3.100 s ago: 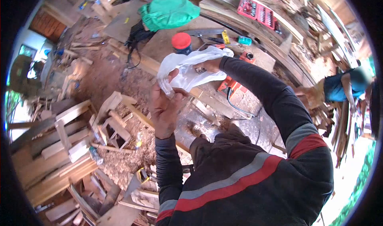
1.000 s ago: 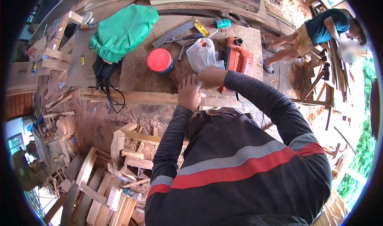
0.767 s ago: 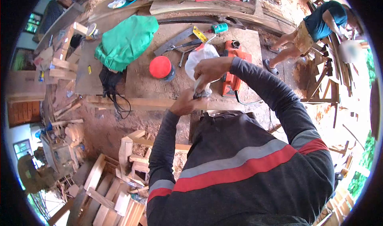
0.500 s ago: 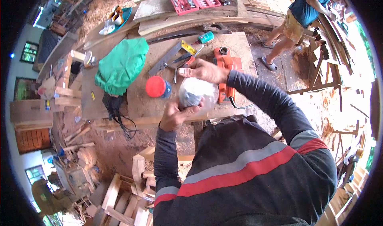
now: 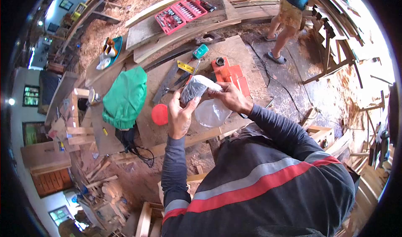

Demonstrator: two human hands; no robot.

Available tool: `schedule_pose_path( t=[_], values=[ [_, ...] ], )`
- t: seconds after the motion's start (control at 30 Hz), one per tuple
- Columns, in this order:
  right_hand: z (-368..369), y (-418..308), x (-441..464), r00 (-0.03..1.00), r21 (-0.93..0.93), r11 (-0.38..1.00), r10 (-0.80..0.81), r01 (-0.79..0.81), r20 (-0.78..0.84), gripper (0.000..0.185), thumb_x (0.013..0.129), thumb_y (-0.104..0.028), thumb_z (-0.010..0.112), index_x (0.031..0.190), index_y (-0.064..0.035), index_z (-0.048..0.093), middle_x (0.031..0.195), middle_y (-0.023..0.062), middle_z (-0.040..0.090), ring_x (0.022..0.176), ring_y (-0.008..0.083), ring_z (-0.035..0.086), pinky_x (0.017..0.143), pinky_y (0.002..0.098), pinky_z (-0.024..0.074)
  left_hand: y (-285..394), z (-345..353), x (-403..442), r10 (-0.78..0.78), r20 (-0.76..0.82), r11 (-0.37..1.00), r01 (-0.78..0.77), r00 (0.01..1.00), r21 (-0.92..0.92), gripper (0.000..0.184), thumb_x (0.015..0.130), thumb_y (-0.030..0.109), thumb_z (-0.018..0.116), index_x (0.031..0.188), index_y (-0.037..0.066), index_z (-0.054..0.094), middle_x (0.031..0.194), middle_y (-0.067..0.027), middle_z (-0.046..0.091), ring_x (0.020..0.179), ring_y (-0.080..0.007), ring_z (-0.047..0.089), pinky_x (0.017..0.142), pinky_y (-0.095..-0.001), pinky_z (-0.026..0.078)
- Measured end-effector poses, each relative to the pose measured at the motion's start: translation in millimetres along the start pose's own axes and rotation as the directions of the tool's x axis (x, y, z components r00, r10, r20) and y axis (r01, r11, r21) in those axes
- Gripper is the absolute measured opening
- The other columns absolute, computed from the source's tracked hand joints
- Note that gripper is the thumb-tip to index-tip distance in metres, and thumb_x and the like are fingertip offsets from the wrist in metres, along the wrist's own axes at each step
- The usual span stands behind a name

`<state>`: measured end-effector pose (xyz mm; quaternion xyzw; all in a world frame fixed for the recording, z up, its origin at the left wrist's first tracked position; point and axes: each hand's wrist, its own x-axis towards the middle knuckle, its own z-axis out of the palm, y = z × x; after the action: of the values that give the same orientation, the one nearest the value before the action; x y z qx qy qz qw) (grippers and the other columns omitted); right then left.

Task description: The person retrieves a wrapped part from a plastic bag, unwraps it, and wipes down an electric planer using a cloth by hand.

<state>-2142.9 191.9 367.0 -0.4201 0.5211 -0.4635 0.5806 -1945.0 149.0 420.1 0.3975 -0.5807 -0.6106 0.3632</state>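
Between my hands, above the workbench, is a clear plastic bag (image 5: 193, 90) with something dark grey in it and a whitish upper side. My left hand (image 5: 181, 117) grips its lower left side, thumb in front and fingers behind. The fingers of my right hand (image 5: 233, 98) pinch the bag's gathered white end. Below my right hand a translucent, rounded plastic piece (image 5: 212, 112) shows; I cannot tell whether it is a tub or loose plastic. Left of my left hand stands a red-lidded jar (image 5: 159, 114). Just behind my right hand lies an orange power planer (image 5: 229, 74).
A green cloth bag (image 5: 125, 97) lies on the left of the bench. Behind the hands are a yellow-handled square (image 5: 184, 66) and a teal bottle (image 5: 200, 51). Farther back sits a red socket set (image 5: 181, 15). Another person (image 5: 290, 15) stands at the back right; cables cross the floor.
My right hand has come down from above the tools to the bag's white end. The bag has been raised and tilted, its dark contents now plainer. The camera view has turned.
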Motion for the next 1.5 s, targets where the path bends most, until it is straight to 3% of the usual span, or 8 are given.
schedule_pose_path(
  t=[0.33, 0.37, 0.63, 0.73, 0.87, 0.97, 1.03, 1.5],
  values=[
    [22, -7, -78, 0.963, -0.197, 0.958, -0.164, 0.207, 0.214, 0.029, 0.095, -0.021, 0.056, 0.109, 0.0043, 0.056, 0.09, 0.0186, 0.065, 0.084, 0.0263, 0.066, 0.076, 0.0412, 0.0516, -22, 27, 43, 0.451, -0.098, 0.698, -0.283, 0.887, 0.657, 0.039, 0.087, 0.01, 0.072, 0.121, -0.001, 0.058, 0.096, -0.0221, 0.071, 0.089, -0.0282, 0.073, 0.075, -0.0387, 0.055],
    [1, -36, -85, 0.958, -0.652, 0.733, 0.002, 0.193, 0.286, 0.022, 0.093, -0.016, 0.054, 0.097, 0.0057, 0.054, 0.081, 0.0227, 0.065, 0.071, 0.0378, 0.066, 0.064, 0.0477, 0.0518, -24, 26, 39, 0.477, -0.006, 0.56, -0.299, 0.879, 0.773, 0.039, 0.086, 0.008, 0.071, 0.121, -0.001, 0.057, 0.098, -0.0233, 0.07, 0.091, -0.0349, 0.071, 0.075, -0.0421, 0.056],
    [-50, -187, -18, 0.311, -0.49, -0.136, -0.622, 0.861, 0.718, 0.018, 0.08, -0.014, 0.066, 0.095, -0.0036, 0.062, 0.082, 0.0111, 0.064, 0.069, 0.0298, 0.065, 0.059, 0.0412, 0.0527, 27, 41, 4, 0.522, 0.512, 0.389, -0.724, 0.683, 0.57, 0.036, 0.089, 0.007, 0.067, 0.12, -0.003, 0.054, 0.103, -0.0189, 0.066, 0.094, -0.0316, 0.068, 0.083, -0.0366, 0.054],
    [-71, -146, 39, 0.558, -0.583, 0.246, -0.699, 0.775, 0.447, 0.024, 0.085, -0.019, 0.069, 0.103, -0.0024, 0.064, 0.081, 0.0138, 0.066, 0.075, 0.0305, 0.068, 0.064, 0.0398, 0.0536, 64, 42, -27, 0.336, 0.135, 0.928, -0.352, 0.932, 0.119, 0.033, 0.093, 0.009, 0.065, 0.12, -0.005, 0.052, 0.109, -0.0112, 0.068, 0.098, -0.0156, 0.064, 0.089, -0.0297, 0.05],
    [-3, -38, -3, 0.693, -0.448, 0.571, -0.701, 0.688, 0.17, 0.023, 0.103, -0.024, 0.051, 0.112, -0.0036, 0.057, 0.076, 0.0163, 0.061, 0.07, 0.0316, 0.065, 0.064, 0.0412, 0.0507, 36, 23, -22, 0.317, -0.118, 0.947, -0.321, 0.941, -0.016, 0.039, 0.087, 0.0, 0.068, 0.122, -0.004, 0.05, 0.108, -0.0114, 0.066, 0.095, -0.0163, 0.064, 0.083, -0.0279, 0.052],
    [22, -23, -49, 0.975, -0.183, 0.958, -0.213, 0.222, 0.07, 0.029, 0.104, -0.031, 0.052, 0.102, -0.0021, 0.053, 0.077, 0.0055, 0.056, 0.074, 0.0126, 0.054, 0.063, 0.0337, 0.0451, 3, 18, -15, 0.271, -0.205, 0.959, -0.247, 0.941, 0.137, 0.031, 0.087, -0.001, 0.066, 0.115, -0.004, 0.054, 0.105, -0.0093, 0.066, 0.086, -0.0144, 0.064, 0.078, -0.0282, 0.053],
    [42, -16, -50, 0.958, 0.228, 0.931, -0.283, 0.285, -0.045, 0.034, 0.101, -0.034, 0.057, 0.1, -0.0005, 0.054, 0.079, 0.0034, 0.058, 0.073, 0.011, 0.049, 0.062, 0.033, 0.0434, -12, 29, -11, 0.263, -0.238, 0.965, -0.251, 0.935, 0.081, 0.03, 0.086, -0.001, 0.066, 0.114, -0.005, 0.056, 0.105, -0.0097, 0.066, 0.088, -0.0145, 0.064, 0.08, -0.0285, 0.052],
    [-5, -50, -111, 0.918, -0.603, 0.7, -0.362, 0.384, 0.163, 0.015, 0.084, -0.005, 0.057, 0.098, -0.0001, 0.055, 0.085, 0.0197, 0.061, 0.076, 0.0402, 0.065, 0.066, 0.048, 0.0517, -40, 57, -16, 0.198, -0.231, 0.976, -0.17, 0.953, 0.134, 0.042, 0.084, -0.002, 0.06, 0.123, -0.005, 0.047, 0.111, -0.0132, 0.055, 0.097, -0.0169, 0.057, 0.087, -0.0329, 0.049]
  ],
)
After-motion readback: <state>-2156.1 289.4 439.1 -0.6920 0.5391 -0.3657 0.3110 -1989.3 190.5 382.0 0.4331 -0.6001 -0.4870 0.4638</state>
